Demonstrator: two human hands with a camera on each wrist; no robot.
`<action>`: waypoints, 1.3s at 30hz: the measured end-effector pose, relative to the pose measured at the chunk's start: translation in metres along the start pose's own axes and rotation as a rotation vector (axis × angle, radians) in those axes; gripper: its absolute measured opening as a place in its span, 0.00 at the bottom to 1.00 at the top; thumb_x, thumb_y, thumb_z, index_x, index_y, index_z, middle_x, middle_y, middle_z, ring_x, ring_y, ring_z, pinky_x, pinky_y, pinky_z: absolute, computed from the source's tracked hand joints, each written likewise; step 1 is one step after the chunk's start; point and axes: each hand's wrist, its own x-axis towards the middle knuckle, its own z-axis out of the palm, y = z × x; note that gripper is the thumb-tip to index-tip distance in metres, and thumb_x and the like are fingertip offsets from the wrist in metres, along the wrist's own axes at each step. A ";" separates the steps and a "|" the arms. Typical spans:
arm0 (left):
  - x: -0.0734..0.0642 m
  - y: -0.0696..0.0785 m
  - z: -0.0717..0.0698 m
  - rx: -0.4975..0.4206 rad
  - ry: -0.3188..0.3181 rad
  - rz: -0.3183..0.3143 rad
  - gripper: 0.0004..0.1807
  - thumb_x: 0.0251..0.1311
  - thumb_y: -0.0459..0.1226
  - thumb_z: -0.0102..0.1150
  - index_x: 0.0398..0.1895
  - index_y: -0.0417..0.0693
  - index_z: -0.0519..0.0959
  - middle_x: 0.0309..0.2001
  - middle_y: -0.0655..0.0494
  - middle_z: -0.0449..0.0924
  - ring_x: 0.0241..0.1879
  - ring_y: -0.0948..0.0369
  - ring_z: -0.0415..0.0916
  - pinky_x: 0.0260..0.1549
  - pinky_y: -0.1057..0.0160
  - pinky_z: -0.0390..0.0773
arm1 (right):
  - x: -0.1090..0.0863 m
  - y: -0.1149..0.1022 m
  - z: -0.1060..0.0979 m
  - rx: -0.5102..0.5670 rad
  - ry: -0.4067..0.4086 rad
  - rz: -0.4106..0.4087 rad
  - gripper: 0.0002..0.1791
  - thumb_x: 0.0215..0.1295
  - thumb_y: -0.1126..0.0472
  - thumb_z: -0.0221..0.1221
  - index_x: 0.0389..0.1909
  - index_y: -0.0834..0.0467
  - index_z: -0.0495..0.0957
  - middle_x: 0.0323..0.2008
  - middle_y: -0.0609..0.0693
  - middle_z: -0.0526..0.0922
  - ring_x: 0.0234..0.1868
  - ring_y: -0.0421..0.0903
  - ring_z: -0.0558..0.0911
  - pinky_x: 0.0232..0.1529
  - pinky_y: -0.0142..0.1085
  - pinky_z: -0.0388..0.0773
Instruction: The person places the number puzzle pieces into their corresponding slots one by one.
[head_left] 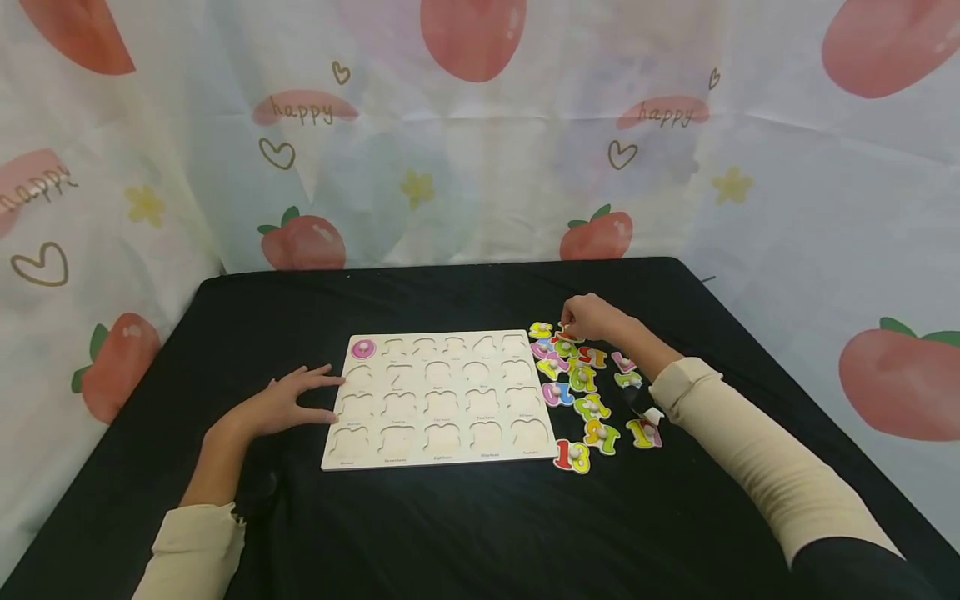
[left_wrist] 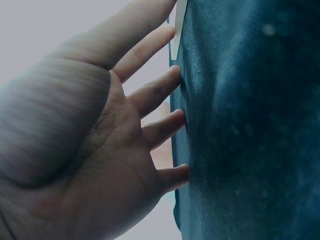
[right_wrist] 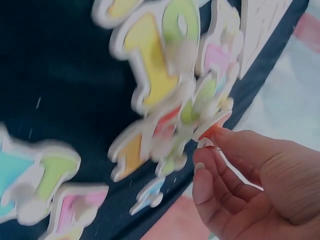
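Note:
A pale wooden number board (head_left: 442,461) with rows of recessed slots lies on the black cloth. In its top-left slot sits a round pink-purple piece (head_left: 363,348). My left hand (head_left: 281,404) is spread at the board's left edge, thumb and fingertips right at the rim. In the left wrist view its palm and separated fingers (left_wrist: 152,92) show with nothing held. Beyond the board's right edge, my right hand (head_left: 596,319) pinches a red-orange number piece (right_wrist: 214,125) between thumb and fingers. That piece is tilted, close over the others, its number mostly hidden.
Several colourful knobbed number pieces lie right of the board, some overlapping, among them a red-and-yellow 13 (head_left: 572,456) nearest the front. A smaller group, with a yellow-and-pink piece (head_left: 645,433), lies by the right sleeve. Printed curtains (head_left: 480,167) stand behind the black-covered table (head_left: 450,533).

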 end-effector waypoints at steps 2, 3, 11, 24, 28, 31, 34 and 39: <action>-0.001 0.000 -0.001 0.005 -0.003 -0.006 0.37 0.54 0.50 0.65 0.64 0.43 0.68 0.68 0.33 0.54 0.67 0.32 0.39 0.54 0.26 0.34 | 0.003 -0.007 0.004 0.004 0.008 -0.025 0.06 0.63 0.68 0.57 0.39 0.66 0.77 0.32 0.54 0.77 0.27 0.46 0.73 0.30 0.36 0.72; -0.001 0.001 -0.001 0.008 -0.008 -0.011 0.37 0.54 0.51 0.65 0.64 0.44 0.68 0.68 0.33 0.54 0.67 0.32 0.39 0.54 0.26 0.34 | 0.005 -0.010 0.006 0.007 0.016 -0.037 0.06 0.63 0.68 0.57 0.39 0.66 0.77 0.32 0.54 0.77 0.27 0.46 0.73 0.30 0.36 0.72; 0.003 0.011 -0.006 0.003 -0.051 -0.086 0.38 0.53 0.51 0.65 0.65 0.45 0.67 0.68 0.36 0.55 0.68 0.35 0.41 0.57 0.31 0.50 | 0.011 -0.041 0.009 0.020 0.052 -0.133 0.06 0.63 0.68 0.58 0.39 0.65 0.77 0.29 0.53 0.76 0.27 0.46 0.73 0.31 0.37 0.72; 0.008 0.013 -0.005 0.059 -0.015 -0.053 0.33 0.52 0.49 0.68 0.58 0.41 0.74 0.60 0.36 0.66 0.57 0.39 0.62 0.51 0.39 0.66 | 0.033 -0.095 0.024 0.050 0.015 -0.177 0.05 0.64 0.66 0.59 0.40 0.61 0.78 0.30 0.50 0.76 0.30 0.45 0.73 0.32 0.33 0.73; 0.009 0.012 -0.003 0.098 -0.001 -0.063 0.30 0.50 0.50 0.68 0.55 0.44 0.77 0.53 0.41 0.69 0.49 0.43 0.63 0.46 0.41 0.69 | 0.039 -0.113 0.029 0.069 -0.013 -0.208 0.05 0.64 0.66 0.58 0.40 0.61 0.79 0.31 0.50 0.77 0.31 0.45 0.73 0.32 0.31 0.73; 0.007 0.010 -0.003 0.105 0.007 -0.079 0.30 0.50 0.50 0.68 0.54 0.45 0.77 0.53 0.42 0.69 0.50 0.43 0.62 0.46 0.40 0.69 | 0.044 -0.126 0.033 0.063 -0.035 -0.240 0.06 0.64 0.66 0.58 0.41 0.60 0.80 0.32 0.50 0.77 0.32 0.44 0.74 0.32 0.30 0.73; 0.007 0.010 -0.003 0.099 0.014 -0.071 0.29 0.51 0.50 0.68 0.55 0.45 0.77 0.53 0.42 0.69 0.50 0.44 0.61 0.46 0.40 0.69 | 0.049 -0.135 0.037 0.054 -0.041 -0.250 0.06 0.64 0.65 0.59 0.41 0.59 0.80 0.32 0.49 0.78 0.33 0.44 0.74 0.32 0.29 0.73; 0.011 0.012 -0.003 0.093 0.010 -0.060 0.30 0.51 0.50 0.68 0.55 0.45 0.77 0.53 0.43 0.70 0.50 0.44 0.61 0.46 0.40 0.68 | 0.059 -0.146 0.047 0.039 -0.037 -0.259 0.06 0.63 0.65 0.59 0.40 0.60 0.80 0.32 0.49 0.79 0.32 0.42 0.74 0.33 0.29 0.73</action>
